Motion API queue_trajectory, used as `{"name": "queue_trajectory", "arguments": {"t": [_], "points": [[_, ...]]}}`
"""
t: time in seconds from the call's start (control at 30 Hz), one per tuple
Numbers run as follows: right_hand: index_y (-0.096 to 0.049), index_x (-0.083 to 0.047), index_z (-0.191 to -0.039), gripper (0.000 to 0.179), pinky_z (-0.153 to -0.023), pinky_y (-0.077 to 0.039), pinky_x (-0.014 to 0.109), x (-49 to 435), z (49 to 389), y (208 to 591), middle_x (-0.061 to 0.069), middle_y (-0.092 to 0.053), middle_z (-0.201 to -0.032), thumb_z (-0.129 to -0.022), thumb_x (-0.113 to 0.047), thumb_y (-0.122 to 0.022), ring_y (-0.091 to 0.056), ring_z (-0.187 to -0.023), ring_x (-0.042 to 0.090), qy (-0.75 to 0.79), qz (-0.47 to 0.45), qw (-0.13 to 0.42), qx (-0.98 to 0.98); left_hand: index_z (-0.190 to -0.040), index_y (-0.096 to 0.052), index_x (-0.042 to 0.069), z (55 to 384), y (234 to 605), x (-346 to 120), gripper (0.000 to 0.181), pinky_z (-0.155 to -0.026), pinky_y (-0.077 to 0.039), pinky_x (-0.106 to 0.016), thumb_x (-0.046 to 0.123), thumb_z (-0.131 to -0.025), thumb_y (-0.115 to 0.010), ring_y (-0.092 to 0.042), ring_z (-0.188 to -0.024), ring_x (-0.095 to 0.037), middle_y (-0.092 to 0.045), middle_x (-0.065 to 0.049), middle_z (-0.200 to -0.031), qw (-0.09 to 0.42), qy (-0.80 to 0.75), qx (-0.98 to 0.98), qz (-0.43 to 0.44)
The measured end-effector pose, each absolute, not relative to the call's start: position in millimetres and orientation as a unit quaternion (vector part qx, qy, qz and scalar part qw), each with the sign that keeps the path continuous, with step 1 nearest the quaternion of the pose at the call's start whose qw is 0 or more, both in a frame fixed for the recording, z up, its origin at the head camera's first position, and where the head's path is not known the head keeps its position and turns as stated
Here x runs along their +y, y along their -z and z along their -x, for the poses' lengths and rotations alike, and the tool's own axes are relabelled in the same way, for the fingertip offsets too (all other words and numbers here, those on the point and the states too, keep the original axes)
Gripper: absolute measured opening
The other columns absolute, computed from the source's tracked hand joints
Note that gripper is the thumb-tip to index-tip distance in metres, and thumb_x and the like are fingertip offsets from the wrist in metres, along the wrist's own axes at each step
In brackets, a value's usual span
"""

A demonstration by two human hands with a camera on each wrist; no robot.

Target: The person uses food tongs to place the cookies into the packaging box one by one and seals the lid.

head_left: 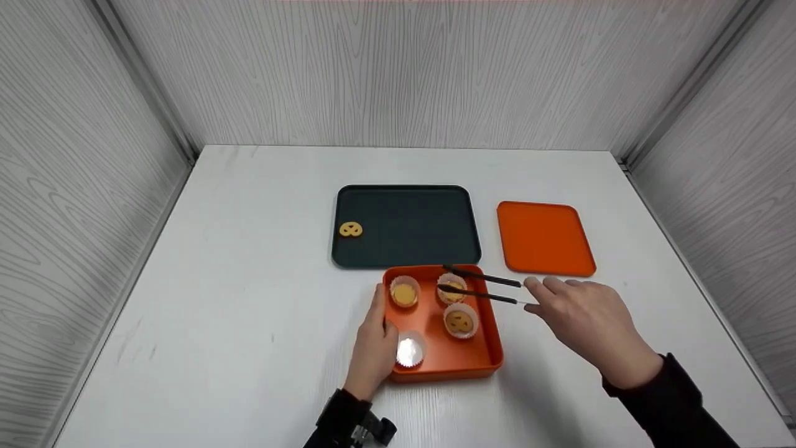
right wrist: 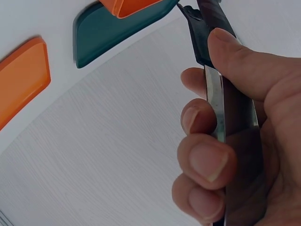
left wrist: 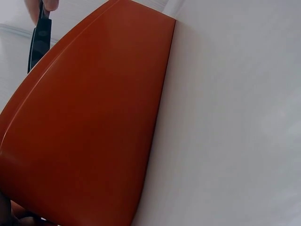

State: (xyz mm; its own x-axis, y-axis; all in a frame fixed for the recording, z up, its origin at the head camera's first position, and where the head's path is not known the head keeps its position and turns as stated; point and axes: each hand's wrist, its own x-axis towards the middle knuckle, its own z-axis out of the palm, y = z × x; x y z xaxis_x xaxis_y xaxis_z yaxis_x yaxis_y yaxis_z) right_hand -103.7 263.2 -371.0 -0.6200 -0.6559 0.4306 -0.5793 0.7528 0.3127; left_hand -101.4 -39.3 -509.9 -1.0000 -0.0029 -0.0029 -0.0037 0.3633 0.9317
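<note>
My left hand (head_left: 372,353) grips the left wall of an orange box (head_left: 435,374), thumb over the rim. In the left wrist view the box's side (left wrist: 94,108) fills much of the picture. Black-tipped metal tongs (head_left: 488,279) are held in my right hand (head_left: 591,317), fingers curled round the handle (right wrist: 240,113). Their tips are spread over the back right paper cup (head_left: 461,281), which has a yellow cookie in it. Just in front is a cup with a pretzel cookie (head_left: 460,322). A round yellow cookie (head_left: 405,295) sits in the back left cup; the front left paper cup (head_left: 410,350) looks empty.
Behind the box lies a dark green tray (head_left: 410,218) with one pretzel cookie (head_left: 351,229) near its left edge. To its right is a flat orange lid or tray (head_left: 547,239). Grey wood-grain panels (head_left: 398,81) enclose the white table (head_left: 236,311) at the back and sides.
</note>
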Motion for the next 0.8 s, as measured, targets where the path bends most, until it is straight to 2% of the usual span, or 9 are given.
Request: {"name": "queue_trajectory", "arguments": {"t": [0.13,0.33,0.53,0.8], "points": [[-0.069,-0.003,-0.105,0.045,-0.038,-0.032,0.022,258.6,107.0,367.8,0.003,-0.058,-0.07,-0.07,-0.017,-0.094,-0.046,-0.045,0.018,0.062,-0.34,0.276,-0.897,-0.164,-0.018,0.006,101.5,510.6,-39.1,0.067,-0.124,-0.025,-0.046,0.002,-0.102,-0.045,-0.024,-0.154,-0.023,-0.023,-0.01,-0.169,0.0,-0.565,0.825,0.001],[-0.066,-0.002,-0.103,0.045,-0.039,-0.025,0.021,249.9,112.9,363.2,0.003,-0.049,-0.066,-0.071,-0.016,-0.094,-0.034,-0.045,0.015,0.056,-0.335,0.289,-0.895,-0.164,-0.018,0.007,102.2,510.9,-39.6,0.067,-0.125,-0.024,-0.044,0.003,-0.103,-0.045,-0.023,-0.154,-0.022,-0.023,-0.008,-0.169,0.001,-0.566,0.825,0.001],[-0.067,-0.002,-0.105,0.045,-0.04,-0.027,0.023,233.1,121.8,358.7,0.005,-0.052,-0.067,-0.072,-0.016,-0.093,-0.037,-0.046,0.017,0.052,-0.341,0.312,-0.885,-0.164,-0.018,0.007,102.0,509.6,-40.7,0.067,-0.125,-0.024,-0.044,0.003,-0.103,-0.045,-0.025,-0.154,-0.022,-0.023,-0.008,-0.169,0.001,-0.565,0.825,0.002],[-0.072,-0.003,-0.11,0.038,-0.041,-0.033,0.026,209.9,138.0,359.5,0.007,-0.054,-0.068,-0.08,-0.019,-0.088,-0.042,-0.049,0.019,0.059,-0.337,0.305,-0.889,-0.164,-0.018,0.008,102.3,509.0,-39.0,0.066,-0.125,-0.024,-0.044,0.005,-0.104,-0.044,-0.024,-0.155,-0.022,-0.023,-0.006,-0.169,0.012,-0.573,0.82,0.008]]}}
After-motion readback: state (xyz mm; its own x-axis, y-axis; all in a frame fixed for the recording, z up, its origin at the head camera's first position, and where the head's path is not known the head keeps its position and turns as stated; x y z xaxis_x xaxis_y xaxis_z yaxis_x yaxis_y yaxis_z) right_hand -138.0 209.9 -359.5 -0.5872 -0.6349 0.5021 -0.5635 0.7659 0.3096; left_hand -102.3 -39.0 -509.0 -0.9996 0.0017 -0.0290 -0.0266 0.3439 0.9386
